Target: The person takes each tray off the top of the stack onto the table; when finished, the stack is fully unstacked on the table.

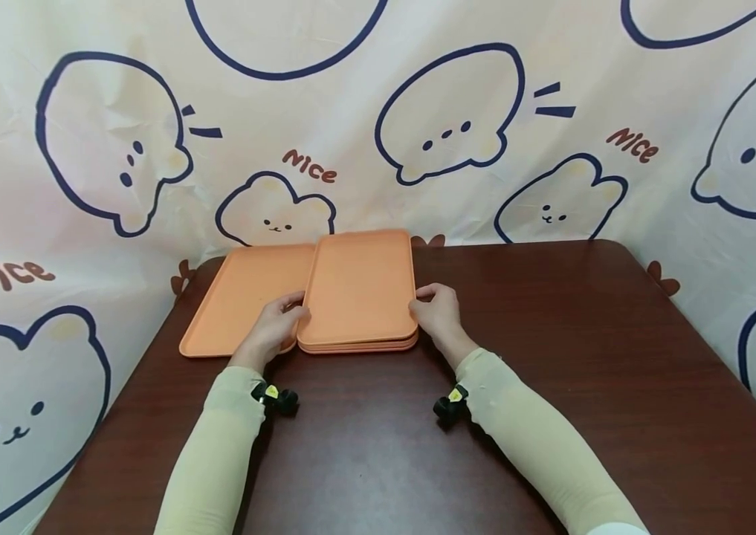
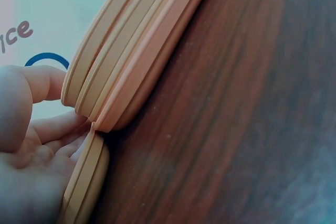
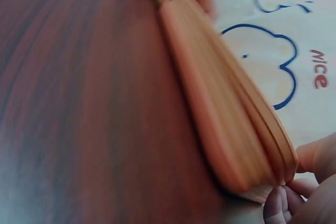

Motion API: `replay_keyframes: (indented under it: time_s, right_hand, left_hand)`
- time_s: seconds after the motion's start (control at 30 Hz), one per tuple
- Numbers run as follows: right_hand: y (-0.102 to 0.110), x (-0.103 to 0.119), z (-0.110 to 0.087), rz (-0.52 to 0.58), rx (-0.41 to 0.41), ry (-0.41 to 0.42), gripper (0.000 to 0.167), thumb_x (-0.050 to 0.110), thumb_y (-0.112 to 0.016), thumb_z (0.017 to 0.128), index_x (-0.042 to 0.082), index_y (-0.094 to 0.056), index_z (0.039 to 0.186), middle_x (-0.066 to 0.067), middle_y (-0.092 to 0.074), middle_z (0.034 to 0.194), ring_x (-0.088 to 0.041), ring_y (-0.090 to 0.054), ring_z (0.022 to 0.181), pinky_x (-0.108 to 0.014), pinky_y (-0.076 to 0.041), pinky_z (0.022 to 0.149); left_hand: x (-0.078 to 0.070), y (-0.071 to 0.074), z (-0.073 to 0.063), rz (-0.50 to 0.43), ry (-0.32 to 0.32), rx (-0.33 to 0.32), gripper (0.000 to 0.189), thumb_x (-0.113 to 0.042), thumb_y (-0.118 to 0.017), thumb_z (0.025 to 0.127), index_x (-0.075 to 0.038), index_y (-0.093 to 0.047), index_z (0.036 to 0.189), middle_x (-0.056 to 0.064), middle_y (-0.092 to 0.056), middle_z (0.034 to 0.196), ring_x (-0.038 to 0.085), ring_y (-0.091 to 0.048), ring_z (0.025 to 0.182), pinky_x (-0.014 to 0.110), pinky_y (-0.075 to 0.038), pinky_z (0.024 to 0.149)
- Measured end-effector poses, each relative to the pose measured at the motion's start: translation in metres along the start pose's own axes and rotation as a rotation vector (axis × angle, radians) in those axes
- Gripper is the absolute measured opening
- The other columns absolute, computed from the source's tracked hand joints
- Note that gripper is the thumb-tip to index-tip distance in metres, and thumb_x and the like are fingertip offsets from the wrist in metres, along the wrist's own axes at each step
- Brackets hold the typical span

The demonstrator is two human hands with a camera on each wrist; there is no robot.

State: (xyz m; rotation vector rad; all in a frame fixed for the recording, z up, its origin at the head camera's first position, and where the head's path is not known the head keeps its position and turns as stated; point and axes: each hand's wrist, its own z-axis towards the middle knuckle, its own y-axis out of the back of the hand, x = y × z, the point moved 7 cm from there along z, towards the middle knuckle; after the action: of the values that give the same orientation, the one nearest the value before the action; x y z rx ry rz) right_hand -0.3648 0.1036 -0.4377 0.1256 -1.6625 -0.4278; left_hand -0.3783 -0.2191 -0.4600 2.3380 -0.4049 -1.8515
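Observation:
A stack of orange rectangular trays (image 1: 359, 286) sits toward the back of the table, between both hands. My left hand (image 1: 272, 328) grips its left edge, thumb at the top rim and fingers lower on the side. On the opposite edge, my right hand (image 1: 441, 316) pinches the upper trays (image 3: 265, 129) with thumb and fingers. Another orange tray (image 1: 237, 305) lies flat on the left, beside the stack, partly behind the left hand and forearm. In the left wrist view, the stacked rims (image 2: 131, 51) show narrow gaps, and the lone tray's edge (image 2: 86, 177) meets the stack's corner.
The dark brown wooden table (image 1: 551, 334) extends to the right and in front of the trays. A cream curtain (image 1: 344, 134) printed with bears and "Nice" hangs behind and at the sides. Small black devices (image 1: 280, 399) are strapped to both wrists.

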Motion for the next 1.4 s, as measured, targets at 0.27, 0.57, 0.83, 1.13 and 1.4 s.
replay_keyframes:
  time_s: [0.27,0.57,0.83,1.13,1.4]
  right_hand:
    - [0.002,0.008,-0.003,0.252,0.023,-0.058,0.029,0.003,-0.073,0.093,0.001,-0.072,0.122,-0.015,-0.067,0.116,-0.022,-0.063,0.086,-0.026,-0.054,0.069]
    - [0.003,-0.003,-0.005,0.529,0.103,-0.204,0.038,0.003,-0.072,0.100,-0.001,-0.064,0.137,-0.014,-0.065,0.124,-0.014,-0.069,0.092,-0.023,-0.060,0.073]
    - [0.036,-0.009,-0.005,0.544,0.090,-0.194,0.041,0.004,-0.070,0.102,-0.001,-0.062,0.143,-0.012,-0.067,0.122,-0.010,-0.072,0.087,-0.021,-0.062,0.073]
    - [0.090,-0.030,0.000,0.525,0.037,-0.242,0.046,0.007,-0.070,0.103,0.003,-0.060,0.148,-0.006,-0.067,0.125,-0.005,-0.073,0.089,-0.020,-0.063,0.077]
    - [0.138,-0.050,-0.001,0.526,-0.035,-0.263,0.044,0.008,-0.070,0.104,0.004,-0.060,0.146,0.002,-0.067,0.114,-0.002,-0.072,0.089,-0.019,-0.063,0.078]
  left_hand:
    - [-0.003,0.001,-0.002,-0.005,-0.012,-0.004,0.058,-0.022,-0.048,0.115,-0.006,-0.036,0.169,0.016,-0.030,0.177,0.028,-0.035,0.161,0.044,-0.039,0.128]
    - [0.002,-0.001,0.000,-0.102,-0.009,0.028,0.054,-0.021,-0.029,0.119,-0.004,-0.030,0.170,0.014,-0.022,0.180,0.030,-0.022,0.168,0.045,-0.022,0.137]
    - [0.000,0.000,-0.002,-0.045,-0.028,0.009,0.058,-0.011,-0.048,0.113,-0.001,-0.033,0.168,0.020,-0.026,0.178,0.031,-0.024,0.167,0.046,-0.026,0.135]
    - [0.000,-0.001,-0.004,-0.008,-0.057,0.022,0.064,-0.002,-0.053,0.108,0.002,-0.030,0.168,0.022,-0.024,0.178,0.034,-0.021,0.168,0.046,-0.024,0.136]
    - [0.001,-0.001,-0.002,-0.003,-0.053,0.019,0.065,-0.003,-0.053,0.108,0.001,-0.030,0.169,0.020,-0.024,0.179,0.033,-0.021,0.168,0.046,-0.024,0.136]
